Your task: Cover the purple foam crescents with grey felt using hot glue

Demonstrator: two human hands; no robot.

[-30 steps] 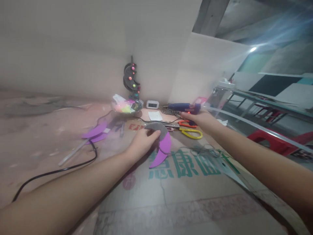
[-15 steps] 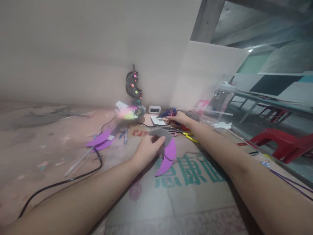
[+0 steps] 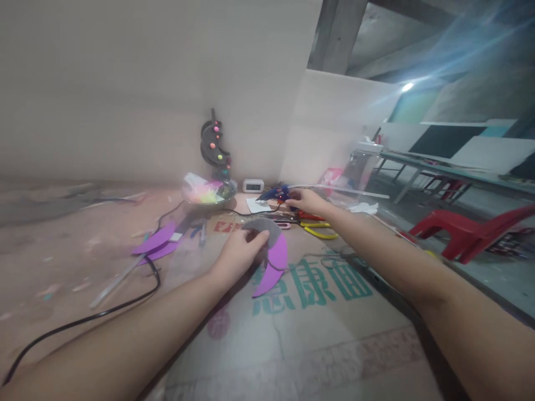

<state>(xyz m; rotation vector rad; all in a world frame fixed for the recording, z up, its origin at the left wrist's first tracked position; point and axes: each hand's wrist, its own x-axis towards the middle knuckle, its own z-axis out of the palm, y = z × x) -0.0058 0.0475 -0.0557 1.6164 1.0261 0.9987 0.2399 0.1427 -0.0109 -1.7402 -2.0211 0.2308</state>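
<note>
My left hand (image 3: 239, 250) is closed on the grey end of a crescent piece (image 3: 267, 227), pinched between thumb and fingers just above the cardboard. Purple crescent parts (image 3: 277, 252) continue from its right side and curve down to a point. My right hand (image 3: 307, 201) is curled at the rear of a blue glue gun (image 3: 271, 194). The gun's nozzle points left over a small white card (image 3: 257, 205). A long clear glue stick (image 3: 346, 191) runs out behind it. Part of the gun's handle is hidden by my fingers.
Yellow-handled pliers (image 3: 320, 230) lie below my right hand. Purple crescents (image 3: 156, 244) and a black cable (image 3: 100, 316) are at left. Behind stand a plastic bowl (image 3: 209, 195), a small white clock (image 3: 253, 185) and a dark crescent ornament with coloured balls (image 3: 212, 146).
The whole view has shifted, so things appear further left. My right hand has moved slightly right relative to the glue gun, which stays by the card. My left hand keeps its grip.
</note>
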